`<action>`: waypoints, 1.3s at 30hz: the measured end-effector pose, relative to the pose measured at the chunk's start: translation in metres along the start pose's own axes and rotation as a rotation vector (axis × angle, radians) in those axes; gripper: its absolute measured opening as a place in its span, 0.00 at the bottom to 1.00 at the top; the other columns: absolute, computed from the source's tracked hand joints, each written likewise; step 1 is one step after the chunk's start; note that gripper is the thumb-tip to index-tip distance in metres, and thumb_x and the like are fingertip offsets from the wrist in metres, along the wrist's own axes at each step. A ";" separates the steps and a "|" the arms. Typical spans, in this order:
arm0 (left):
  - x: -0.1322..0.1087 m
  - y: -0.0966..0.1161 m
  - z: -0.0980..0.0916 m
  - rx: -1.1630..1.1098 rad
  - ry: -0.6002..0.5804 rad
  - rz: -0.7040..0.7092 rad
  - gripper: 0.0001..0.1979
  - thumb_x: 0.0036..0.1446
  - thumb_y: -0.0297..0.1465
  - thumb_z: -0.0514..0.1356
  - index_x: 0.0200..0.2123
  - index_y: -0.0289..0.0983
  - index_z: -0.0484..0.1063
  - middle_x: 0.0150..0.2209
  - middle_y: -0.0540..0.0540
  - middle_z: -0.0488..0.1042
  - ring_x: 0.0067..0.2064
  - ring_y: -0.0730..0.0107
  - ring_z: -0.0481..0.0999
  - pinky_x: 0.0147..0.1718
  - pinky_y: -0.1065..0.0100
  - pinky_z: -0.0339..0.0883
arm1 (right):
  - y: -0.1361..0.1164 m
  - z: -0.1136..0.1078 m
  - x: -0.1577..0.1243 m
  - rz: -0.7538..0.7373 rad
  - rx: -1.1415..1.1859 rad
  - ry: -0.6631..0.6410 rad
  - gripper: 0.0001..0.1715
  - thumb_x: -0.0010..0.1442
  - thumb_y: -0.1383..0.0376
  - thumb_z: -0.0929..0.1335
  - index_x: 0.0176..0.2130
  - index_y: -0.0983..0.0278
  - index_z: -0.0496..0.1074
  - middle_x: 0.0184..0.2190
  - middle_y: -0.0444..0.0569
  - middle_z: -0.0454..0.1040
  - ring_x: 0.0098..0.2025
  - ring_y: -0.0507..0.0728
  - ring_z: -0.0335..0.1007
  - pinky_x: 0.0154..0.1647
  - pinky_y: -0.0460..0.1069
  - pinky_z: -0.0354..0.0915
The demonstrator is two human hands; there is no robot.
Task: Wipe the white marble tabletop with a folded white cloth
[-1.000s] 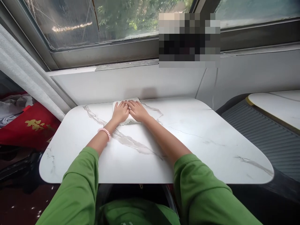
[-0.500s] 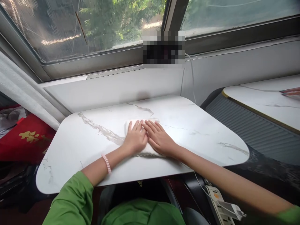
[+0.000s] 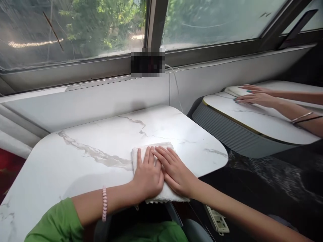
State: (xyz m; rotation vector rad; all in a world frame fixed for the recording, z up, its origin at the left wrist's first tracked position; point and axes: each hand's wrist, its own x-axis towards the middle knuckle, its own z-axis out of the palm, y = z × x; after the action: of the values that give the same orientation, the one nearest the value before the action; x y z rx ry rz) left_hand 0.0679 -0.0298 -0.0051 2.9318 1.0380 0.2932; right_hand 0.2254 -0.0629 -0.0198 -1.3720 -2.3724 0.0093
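Going left to right: green sleeve (image 3: 57, 223) at the near left corner of the marble-look table (image 3: 83, 168), pink bead bracelet (image 3: 104, 204) on the wrist, then the left hand (image 3: 147, 174) lying palm-down on a white folded cloth (image 3: 165, 195). Fingers (image 3: 145, 155) straight and spread, not clenched, not gripping, just pressing flat. Right hand (image 3: 176, 173) just beside it, touching at the thumb side, same flat pose w/ fingers stretched toward the window. Cloth sits at the table's near edge, right of middle; its fringed hem hangs a bit over that edge. Judging by the look: soft, light, limp, no stiffness, prob. slides easily on the smooth top, not fragile. Best hold would be a pinch at a corner or the overhanging hem, or flat palms on top as now. Below the edge, a white power strip (image 3: 217, 220). Far right, a second table (image 3: 254, 121) w/ another person's hands (image 3: 254, 95) flat on a pale cloth there, well apart from this one.
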 end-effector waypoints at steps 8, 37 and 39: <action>0.050 -0.040 0.011 0.010 0.003 -0.123 0.25 0.63 0.30 0.45 0.61 0.28 0.57 0.64 0.32 0.53 0.66 0.51 0.48 0.61 0.42 0.36 | 0.052 0.013 0.056 -0.009 0.071 -0.024 0.37 0.57 0.66 0.56 0.65 0.67 0.47 0.64 0.57 0.54 0.66 0.62 0.45 0.64 0.65 0.43; 0.151 -0.078 0.031 0.019 0.069 -0.175 0.23 0.63 0.29 0.44 0.60 0.31 0.59 0.64 0.38 0.55 0.65 0.59 0.51 0.63 0.49 0.39 | 0.142 0.017 0.106 0.055 0.034 -0.008 0.34 0.59 0.66 0.55 0.64 0.67 0.49 0.64 0.57 0.52 0.66 0.61 0.44 0.64 0.64 0.43; 0.144 -0.060 0.032 0.010 0.080 -0.145 0.24 0.63 0.29 0.44 0.60 0.30 0.59 0.64 0.36 0.55 0.65 0.57 0.52 0.62 0.47 0.39 | 0.137 0.010 0.085 0.056 0.032 -0.010 0.34 0.60 0.66 0.55 0.64 0.67 0.49 0.64 0.57 0.52 0.66 0.60 0.43 0.64 0.64 0.43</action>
State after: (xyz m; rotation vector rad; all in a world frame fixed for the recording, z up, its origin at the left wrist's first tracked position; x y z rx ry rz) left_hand 0.1467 0.1085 -0.0172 2.8551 1.2588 0.4052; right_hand 0.2985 0.0808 -0.0281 -1.4267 -2.3309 0.0692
